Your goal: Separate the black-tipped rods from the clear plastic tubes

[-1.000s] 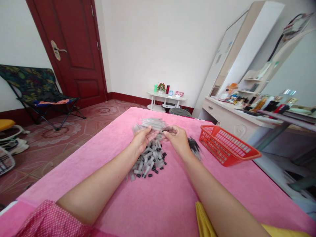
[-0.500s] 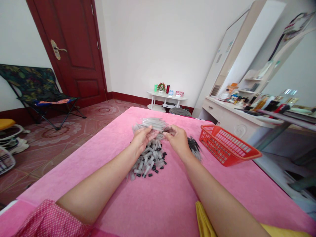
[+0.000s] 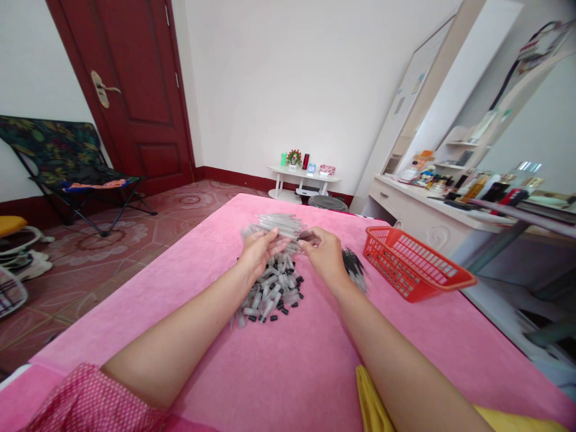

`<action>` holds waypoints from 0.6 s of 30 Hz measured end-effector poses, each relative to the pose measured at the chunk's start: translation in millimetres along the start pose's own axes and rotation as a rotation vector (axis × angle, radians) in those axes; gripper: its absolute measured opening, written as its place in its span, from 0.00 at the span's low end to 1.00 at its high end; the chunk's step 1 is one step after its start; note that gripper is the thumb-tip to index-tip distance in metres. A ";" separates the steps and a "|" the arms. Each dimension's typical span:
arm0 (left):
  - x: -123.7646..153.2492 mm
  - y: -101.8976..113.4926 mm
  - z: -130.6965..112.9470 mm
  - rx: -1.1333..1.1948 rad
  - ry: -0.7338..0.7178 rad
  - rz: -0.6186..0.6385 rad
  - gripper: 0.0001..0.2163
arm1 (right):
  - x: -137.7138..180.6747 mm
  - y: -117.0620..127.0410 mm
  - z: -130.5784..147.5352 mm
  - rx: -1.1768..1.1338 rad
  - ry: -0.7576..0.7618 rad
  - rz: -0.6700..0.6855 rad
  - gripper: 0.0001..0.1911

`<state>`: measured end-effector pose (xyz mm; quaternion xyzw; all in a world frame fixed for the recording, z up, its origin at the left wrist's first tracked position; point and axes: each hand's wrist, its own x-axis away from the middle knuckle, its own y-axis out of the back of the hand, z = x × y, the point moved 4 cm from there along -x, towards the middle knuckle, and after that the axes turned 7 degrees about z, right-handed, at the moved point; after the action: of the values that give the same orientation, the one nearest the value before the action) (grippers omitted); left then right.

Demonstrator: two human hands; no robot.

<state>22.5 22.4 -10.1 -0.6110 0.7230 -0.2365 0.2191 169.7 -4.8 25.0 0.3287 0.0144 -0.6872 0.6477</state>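
Note:
Over the far middle of the pink-covered table, my left hand [image 3: 261, 251] is closed in a pinch, its fingertips pointing right; what they grip is too small to make out. Facing it closely, my right hand [image 3: 324, 249] pinches a small black piece [image 3: 298, 240] between thumb and forefinger. Just behind both hands lies a heap of clear, thin pen barrels [image 3: 281, 222]. Nearer, below my left hand, translucent pen caps [image 3: 269, 294] are piled with small black plugs [image 3: 274, 318] among them. Right of my right wrist rests a bundle of slim black-and-clear pens [image 3: 354, 267], partly hidden.
A red plastic basket [image 3: 416, 264] stands at the table's right side. Yellow cloth [image 3: 373, 402] lies at the near edge under my right arm. Beyond the pink table cover [image 3: 279, 372] are a dressing table [image 3: 405, 204], a low white stand [image 3: 301, 174] and a folding chair [image 3: 67, 162].
Almost nothing differs. Both hands keep the same place and pinch, and the piles look unchanged; the view has shifted very slightly.

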 end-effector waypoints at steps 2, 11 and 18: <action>0.3 -0.4 0.0 -0.004 0.003 0.005 0.03 | 0.2 0.0 0.7 0.002 0.007 -0.004 0.05; 0.6 -1.5 2.0 0.009 0.002 0.029 0.03 | 0.9 -1.4 -1.2 -0.063 -0.017 -0.017 0.05; 1.8 -5.6 2.3 0.044 0.001 0.095 0.02 | 0.8 -3.3 -14.9 -0.108 -0.145 0.035 0.14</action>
<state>27.9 19.7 -8.6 -0.5707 0.7460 -0.2422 0.2433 173.3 1.6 11.6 0.2426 -0.0012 -0.6959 0.6759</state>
